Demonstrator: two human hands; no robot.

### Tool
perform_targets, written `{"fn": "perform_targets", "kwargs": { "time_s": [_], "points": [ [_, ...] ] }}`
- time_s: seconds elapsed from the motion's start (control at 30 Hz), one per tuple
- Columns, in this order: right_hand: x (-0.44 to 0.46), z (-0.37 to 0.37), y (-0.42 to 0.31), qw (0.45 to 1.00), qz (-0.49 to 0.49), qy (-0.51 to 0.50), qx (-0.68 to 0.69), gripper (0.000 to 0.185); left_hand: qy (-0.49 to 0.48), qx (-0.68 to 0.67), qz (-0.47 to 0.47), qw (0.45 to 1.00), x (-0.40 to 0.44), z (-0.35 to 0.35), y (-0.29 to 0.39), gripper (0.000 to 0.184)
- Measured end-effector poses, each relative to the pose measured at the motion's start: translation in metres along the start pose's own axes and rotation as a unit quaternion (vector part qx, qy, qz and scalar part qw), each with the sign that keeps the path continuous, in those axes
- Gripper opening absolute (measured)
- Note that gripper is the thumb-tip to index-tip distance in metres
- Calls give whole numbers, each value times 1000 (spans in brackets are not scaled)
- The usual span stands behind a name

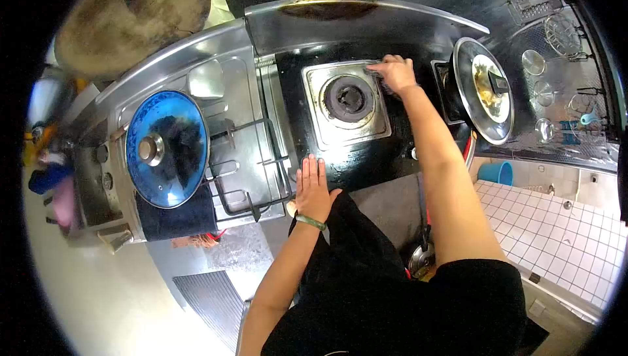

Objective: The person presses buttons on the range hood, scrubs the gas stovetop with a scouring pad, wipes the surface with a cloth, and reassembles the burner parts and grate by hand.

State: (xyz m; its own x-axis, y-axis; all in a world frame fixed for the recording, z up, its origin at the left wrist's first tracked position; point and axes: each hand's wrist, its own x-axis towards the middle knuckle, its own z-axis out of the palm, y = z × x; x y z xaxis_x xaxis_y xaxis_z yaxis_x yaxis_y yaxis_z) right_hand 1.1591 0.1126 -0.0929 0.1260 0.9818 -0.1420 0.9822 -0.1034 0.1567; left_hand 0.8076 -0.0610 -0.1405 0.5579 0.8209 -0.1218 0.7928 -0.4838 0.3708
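My left hand (313, 189) lies flat with outstretched fingers on the front edge of the black cooktop (340, 176), a green bangle (311, 221) round its wrist. At the far right corner of a square metal burner tray (317, 127), my right hand (396, 73) is curled, its fingers pressed together and slightly blurred. Whatever is under those fingers is too smeared to name. In the middle of the tray sits a dark round burner (348, 99). The tray's metal is stained brown in places.
To the left, a blue-looking glass-lidded pan (167, 150) stands beside a metal pot rack (229, 186). A lidded pan (484, 91) stands on the right burner. Strainers (533, 62) hang on the right wall. A round wooden board (134, 16) is at the back left.
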Motion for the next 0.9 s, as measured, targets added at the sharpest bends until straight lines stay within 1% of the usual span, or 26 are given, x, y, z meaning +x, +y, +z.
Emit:
{"fn": "perform_targets", "kwargs": {
  "time_s": [0.03, 0.07, 0.1, 0.17, 0.23, 0.27, 0.3, 0.37, 0.4, 0.43, 0.5, 0.53, 0.57, 0.63, 0.7, 0.77, 0.83, 0.9],
  "points": [
    [6, 2, -10, 1000, -14, 11, 16, 30, -4, 4, -4, 1000, 0, 1, 1, 101],
    [15, 3, -22, 998, -60, 23, 14, 29, -9, 9, -10, 1000, 0, 2, 0, 101],
    [23, 0, -31, 994, -97, 7, 55, 29, -7, 6, -9, 1000, -1, 3, 0, 101],
    [29, -6, -30, 990, -129, -12, 59, 26, 3, 1, -6, 1000, -1, 3, 0, 101],
    [31, 4, -10, 988, -134, 28, 69, 25, -13, -30, -3, 999, 1, -2, 0, 101],
    [27, 0, -3, 991, -79, 35, 104, 28, -23, -44, -4, 999, 1, -4, -1, 101],
    [29, -3, 3, 995, -32, 1, 97, 30, -17, -40, -3, 999, 1, -5, -2, 102],
    [36, 3, 4, 995, -51, 39, 70, 30, -12, -31, 0, 999, 0, -7, 0, 103],
    [47, 2, 1, 996, -56, -8, 68, 26, -9, -30, -2, 999, 0, -9, 1, 103],
    [56, 3, -4, 995, -89, 7, 54, 25, -7, -30, -3, 1000, -1, -9, 1, 103],
    [68, -8, -31, 987, -151, -20, 48, 25, 3, -32, -3, 999, 0, -8, 2, 103],
    [75, -16, -45, 980, -183, -45, 71, 24, 3, -30, -5, 1000, 1, -9, 2, 104],
    [81, -7, -60, 975, -209, 2, 70, 23, 2, -29, -7, 1000, 1, -10, 3, 104],
    [89, -7, -93, 959, -258, 29, 109, 23, 8, -29, -9, 1000, 2, -10, 4, 104],
    [83, -9, -89, 966, -240, 29, 91, 22, 15, -28, -4, 999, -1, -8, 2, 106],
    [75, -3, -49, 973, -220, 37, 65, 22, 1, -16, -11, 1000, -2, -4, 1, 105],
    [62, -7, -10, 992, -123, -14, 23, 20, -21, -4, -22, 1000, 0, -1, 1, 103],
    [63, -19, -20, 990, -123, -41, 49, 20, -26, -7, -21, 999, -1, -2, 0, 102]
  ]
}}
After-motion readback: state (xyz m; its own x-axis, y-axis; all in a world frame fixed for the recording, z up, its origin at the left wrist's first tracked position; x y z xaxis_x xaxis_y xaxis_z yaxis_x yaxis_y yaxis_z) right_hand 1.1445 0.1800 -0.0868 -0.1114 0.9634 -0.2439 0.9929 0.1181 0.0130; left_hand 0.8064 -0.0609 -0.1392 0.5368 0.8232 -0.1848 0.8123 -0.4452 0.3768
